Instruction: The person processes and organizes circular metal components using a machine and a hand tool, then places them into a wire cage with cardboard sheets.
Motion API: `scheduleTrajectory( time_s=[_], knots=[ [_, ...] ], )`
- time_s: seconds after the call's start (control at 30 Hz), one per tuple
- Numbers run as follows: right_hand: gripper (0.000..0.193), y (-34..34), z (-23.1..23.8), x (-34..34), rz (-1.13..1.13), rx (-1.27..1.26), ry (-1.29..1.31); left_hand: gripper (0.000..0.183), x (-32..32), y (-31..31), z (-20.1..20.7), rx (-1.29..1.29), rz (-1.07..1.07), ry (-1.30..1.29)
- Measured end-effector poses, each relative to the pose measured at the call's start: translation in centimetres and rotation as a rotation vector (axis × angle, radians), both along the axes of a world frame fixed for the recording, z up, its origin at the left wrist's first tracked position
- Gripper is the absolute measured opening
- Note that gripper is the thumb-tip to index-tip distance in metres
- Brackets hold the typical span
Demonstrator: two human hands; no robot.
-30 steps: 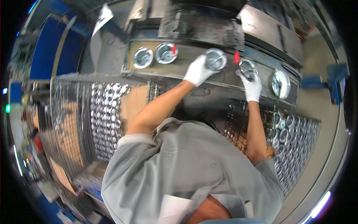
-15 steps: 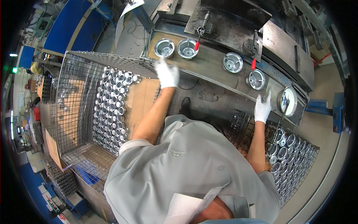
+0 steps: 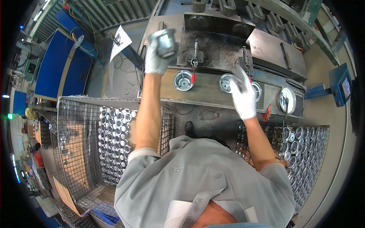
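Note:
A shiny metal cup (image 3: 166, 43) is up over the left end of the bench, with my white-gloved left hand (image 3: 157, 57) closed around it; both are blurred. My right hand (image 3: 243, 95), also gloved, reaches over the bench beside the right toggle clamp (image 3: 245, 56). Its fingers look stretched out, though motion smears them. A spoked metal cup (image 3: 183, 80) stands below the red-handled left toggle clamp (image 3: 195, 53). Just left of my right hand stands another cup (image 3: 226, 83), and a third (image 3: 257, 92) is partly hidden behind that hand.
A round dish (image 3: 283, 103) with white contents and a brush stands at the bench's right end. A red object (image 3: 267, 113) sits at the front edge. Wire cages with many metal parts flank me, one left (image 3: 76, 100) and one right (image 3: 323, 126). A screen (image 3: 345, 86) stands far right.
My left hand has taken the leftmost cup from the bench and raised it up and away. My right hand has moved leftward from near the dish to the right clamp. The view has shifted.

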State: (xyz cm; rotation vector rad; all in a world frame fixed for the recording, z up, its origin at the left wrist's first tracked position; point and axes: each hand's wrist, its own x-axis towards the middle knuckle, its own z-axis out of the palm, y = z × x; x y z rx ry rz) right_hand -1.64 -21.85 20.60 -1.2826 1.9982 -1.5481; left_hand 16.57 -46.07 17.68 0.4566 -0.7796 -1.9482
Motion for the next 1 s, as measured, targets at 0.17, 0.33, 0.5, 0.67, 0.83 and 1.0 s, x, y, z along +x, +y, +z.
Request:
scheduleTrajectory(
  time_s=[0.17, 0.33, 0.5, 0.67, 0.83, 1.0],
  knots=[
    [0.053, -6.7, -1.4, 2.4, 0.066, 0.222, -0.038, 0.053, -9.2, -5.8, -2.5, 0.003, 0.072, -0.241],
    [0.059, -6.7, -6.0, 3.3, 0.099, 0.381, -0.211, 0.057, -13.6, -6.0, -2.6, -0.101, 0.024, -0.547],
    [0.06, -7.7, -8.0, 5.0, 0.149, 0.398, -0.383, 0.044, -16.1, -6.3, -2.8, -0.441, 0.345, -1.023],
    [0.043, -8.0, -5.6, 6.3, 0.203, 0.335, -0.706, 0.044, -14.4, -7.7, -3.9, 0.037, -0.183, -0.501],
    [0.04, -7.9, -6.0, 6.3, 0.248, 0.318, -0.693, 0.043, -13.2, -6.5, -2.3, 0.036, -0.153, -0.579],
    [0.046, -7.4, -4.8, 6.7, 0.259, 0.373, -0.695, 0.042, -12.9, -5.7, -1.5, 0.075, -0.329, -0.586]
  ],
)
